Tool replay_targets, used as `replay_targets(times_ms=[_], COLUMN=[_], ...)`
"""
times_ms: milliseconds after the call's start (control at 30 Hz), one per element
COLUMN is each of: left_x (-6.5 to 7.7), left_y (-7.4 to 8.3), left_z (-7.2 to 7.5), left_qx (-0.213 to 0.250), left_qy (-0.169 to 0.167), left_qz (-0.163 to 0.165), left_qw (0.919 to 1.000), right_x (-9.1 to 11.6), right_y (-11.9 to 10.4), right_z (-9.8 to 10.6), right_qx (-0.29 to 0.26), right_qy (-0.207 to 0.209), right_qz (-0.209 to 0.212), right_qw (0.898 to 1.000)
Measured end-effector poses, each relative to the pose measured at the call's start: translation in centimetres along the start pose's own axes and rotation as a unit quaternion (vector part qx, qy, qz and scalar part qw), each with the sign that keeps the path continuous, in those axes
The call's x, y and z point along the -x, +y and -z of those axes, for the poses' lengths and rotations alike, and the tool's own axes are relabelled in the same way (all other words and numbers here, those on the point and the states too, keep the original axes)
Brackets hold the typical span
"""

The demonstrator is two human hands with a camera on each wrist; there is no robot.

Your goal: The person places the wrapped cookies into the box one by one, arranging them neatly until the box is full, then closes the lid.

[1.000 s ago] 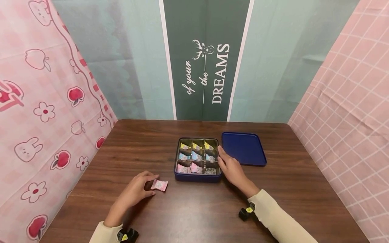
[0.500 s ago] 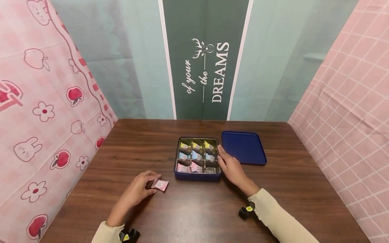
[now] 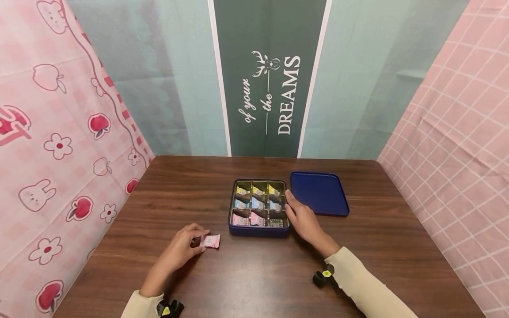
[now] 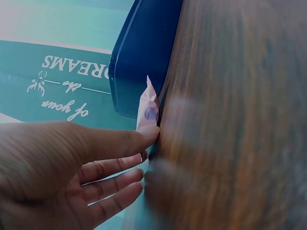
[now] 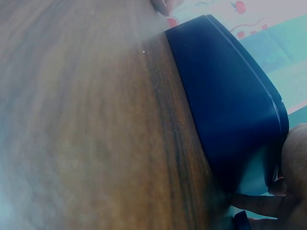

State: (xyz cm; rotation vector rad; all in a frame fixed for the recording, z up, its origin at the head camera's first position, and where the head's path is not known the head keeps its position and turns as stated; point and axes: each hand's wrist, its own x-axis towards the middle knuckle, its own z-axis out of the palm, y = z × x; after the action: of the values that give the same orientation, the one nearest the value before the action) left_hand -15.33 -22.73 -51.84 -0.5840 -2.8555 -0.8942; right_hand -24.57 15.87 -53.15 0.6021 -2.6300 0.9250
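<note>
My left hand [image 3: 184, 247] pinches a small pink wrapped candy [image 3: 211, 241] between thumb and fingers, low over the table left of the box. In the left wrist view the candy [image 4: 148, 106] stands out past the thumb tip, in front of the blue box [image 4: 144, 57]. My right hand [image 3: 303, 217] rests against the right side of the open dark blue box [image 3: 258, 231], its fingers fairly straight. The box has a divided tray: yellow packets [image 3: 258, 191] at the back, blue packets [image 3: 258, 204] in the middle, two pink packets [image 3: 240, 220] in front. No packet shows in the front right compartment [image 3: 276, 222].
A blue lid [image 3: 320, 194] lies on the brown wooden table [image 3: 254, 282], right of the box and behind my right hand. Patterned pink cloths [image 3: 445, 132] hang at both sides and a green cloth [image 3: 266, 145] at the back.
The candy has turned slightly in my left hand, which has moved a little to the right. My right hand and the box have stayed put.
</note>
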Motion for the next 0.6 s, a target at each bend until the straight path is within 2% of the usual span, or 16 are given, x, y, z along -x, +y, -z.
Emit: replay_targets(times_ms=[600], left_x=[-0.12], left_y=[0.04], left_z=[-0.34], left_qx=[0.012], left_qy=[0.019], left_qz=[-0.018], left_qw=[0.9996], right_x=[-0.01], right_y=[0.00], right_z=[0.00], right_qx=[-0.002], right_qy=[-0.005], right_qz=[-0.006], right_qw=[1.000])
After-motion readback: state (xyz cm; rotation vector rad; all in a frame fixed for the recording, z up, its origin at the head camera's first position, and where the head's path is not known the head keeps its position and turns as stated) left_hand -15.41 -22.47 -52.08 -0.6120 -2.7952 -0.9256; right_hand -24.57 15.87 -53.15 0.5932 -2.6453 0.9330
